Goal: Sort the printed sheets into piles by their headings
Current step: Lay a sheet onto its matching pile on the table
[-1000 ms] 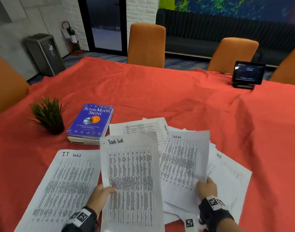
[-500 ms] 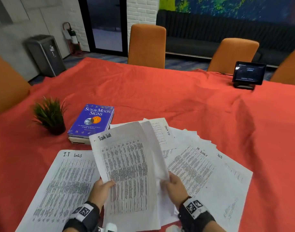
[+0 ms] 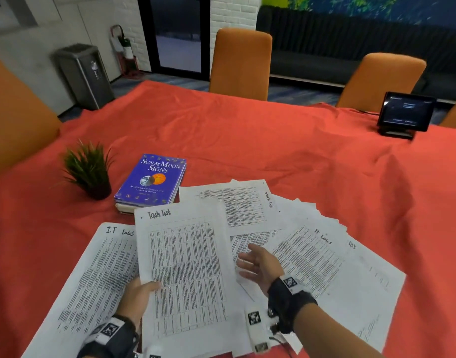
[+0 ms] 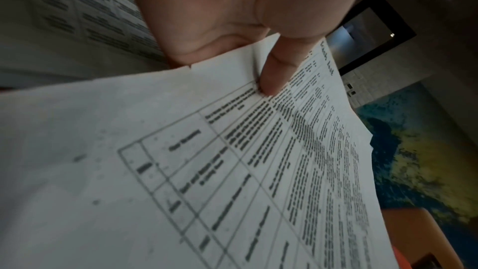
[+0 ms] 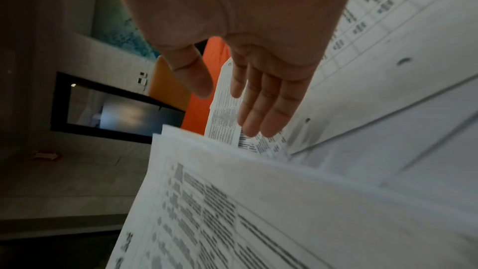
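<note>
My left hand [image 3: 140,289] pinches the left edge of the "Task list" sheets [image 3: 185,270], thumb on top [image 4: 274,77], and holds them raised above the table. An "I.T Logs" sheet [image 3: 97,275] lies flat to the left of them. My right hand [image 3: 252,262] hovers open, fingers straight [image 5: 261,109], just right of the held sheets and over a fanned spread of unsorted sheets [image 3: 325,257]. An "IT Logs" heading and further "Task list" headings show in that spread.
The red tablecloth [image 3: 273,140] covers the table. A blue book [image 3: 152,179] and a small potted plant [image 3: 88,171] stand left of the papers. A small screen [image 3: 405,113] sits at the far right. Orange chairs [image 3: 241,63] ring the table.
My right hand took a "Task list" sheet from the spread, laid it onto the sheets held by my left hand, then let go and opened. An "IT Logs" sheet is uncovered.
</note>
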`<state>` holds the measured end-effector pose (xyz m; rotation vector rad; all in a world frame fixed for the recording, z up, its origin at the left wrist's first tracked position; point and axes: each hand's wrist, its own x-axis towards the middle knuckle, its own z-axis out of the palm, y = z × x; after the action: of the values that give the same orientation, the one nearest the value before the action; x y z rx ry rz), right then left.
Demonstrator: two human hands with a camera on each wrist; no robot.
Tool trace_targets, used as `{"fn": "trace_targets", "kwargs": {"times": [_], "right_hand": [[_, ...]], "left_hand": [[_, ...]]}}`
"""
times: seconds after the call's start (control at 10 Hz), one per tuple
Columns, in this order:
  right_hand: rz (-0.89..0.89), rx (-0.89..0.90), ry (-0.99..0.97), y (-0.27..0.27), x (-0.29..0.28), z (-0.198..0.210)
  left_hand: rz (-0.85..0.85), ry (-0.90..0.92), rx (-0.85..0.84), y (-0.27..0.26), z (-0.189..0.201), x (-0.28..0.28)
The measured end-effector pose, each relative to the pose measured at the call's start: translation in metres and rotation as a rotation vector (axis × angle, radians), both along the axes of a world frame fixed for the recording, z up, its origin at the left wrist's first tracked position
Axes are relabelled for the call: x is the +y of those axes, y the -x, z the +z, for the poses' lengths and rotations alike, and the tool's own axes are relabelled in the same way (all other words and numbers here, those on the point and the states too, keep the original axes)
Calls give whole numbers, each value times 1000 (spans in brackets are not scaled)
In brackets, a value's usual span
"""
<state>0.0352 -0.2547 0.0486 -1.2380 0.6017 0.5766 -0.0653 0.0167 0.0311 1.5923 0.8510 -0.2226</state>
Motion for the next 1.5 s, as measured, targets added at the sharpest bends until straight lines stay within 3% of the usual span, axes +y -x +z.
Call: {"fn": "trace_targets", "kwargs": {"times": [0.3,0.5,0.7,0.8,0.9,1.0,1.2,1.3,1.4,1.5], "right_hand": [[-174,158,-127,-48,34,-10],[-288,147,-188,-65,42,-16],[-224,108,-44,-75,47,-8],[-71,8,317,-80,33,-14],[-37,-32,599,-70,10,-9],[-4,34,701,-61,-33,-22],[143,137,805,-42,-65,-17],[242,65,818,-34,-71,-15],[212,-45,842,-22,-75,-12],[73,-90,668,-8,-79,-14]], "left_hand": [[92,67,-8,3,6,26],[106,66,5,6,5,35],[118,51,-15,3,7,37],[124,59,-43,-4,6,39],[112,53,-77,-12,9,37],[96,44,-80,-16,10,28],[-17,42,-89,-18,15,8],[-51,28,-89,-17,16,1],[-49,32,-82,-15,22,-6],[-103,25,-96,-14,29,-14]]}}
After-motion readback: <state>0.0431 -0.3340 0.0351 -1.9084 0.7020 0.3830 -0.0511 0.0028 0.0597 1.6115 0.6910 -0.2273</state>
